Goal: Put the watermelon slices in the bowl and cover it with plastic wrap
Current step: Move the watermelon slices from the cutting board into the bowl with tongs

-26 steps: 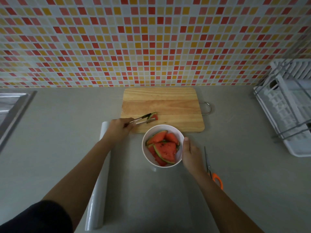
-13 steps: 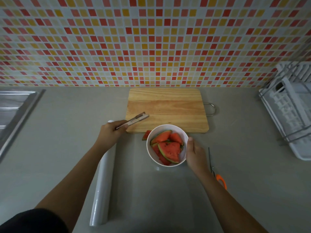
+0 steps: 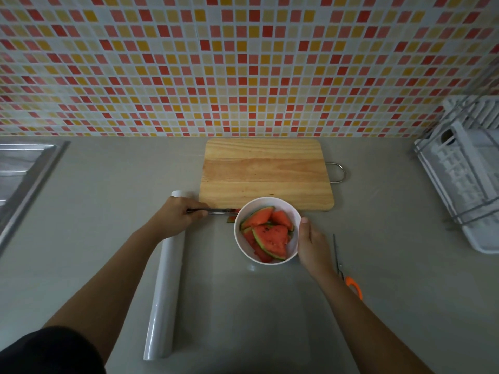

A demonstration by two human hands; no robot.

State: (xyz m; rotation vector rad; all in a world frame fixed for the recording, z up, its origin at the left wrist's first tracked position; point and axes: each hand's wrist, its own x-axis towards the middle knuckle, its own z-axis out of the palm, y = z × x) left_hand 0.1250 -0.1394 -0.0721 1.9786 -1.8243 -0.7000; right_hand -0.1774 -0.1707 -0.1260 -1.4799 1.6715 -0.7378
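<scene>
One watermelon slice (image 3: pixel 231 219) outside white bowl (image 3: pixel 293 214), at tongs (image 3: pixel 213 211) tips; left hand (image 3: pixel 176 218) curled round tongs, right hand (image 3: pixel 313 247) gripping bowl.

counter (image 3: pixel 108 198) | board (image 3: pixel 266 174) | bowl (image 3: pixel 270 198) | wrap roll (image 3: pixel 164 292) | scissors (image 3: pixel 339 265) | dish rack (image 3: pixel 464 179)

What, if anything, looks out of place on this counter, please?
One small watermelon piece lies on the counter just left of the white bowl, outside it, near the cutting board's front edge, while the other slices sit inside. The left hand holds tongs pointed at it.
</scene>
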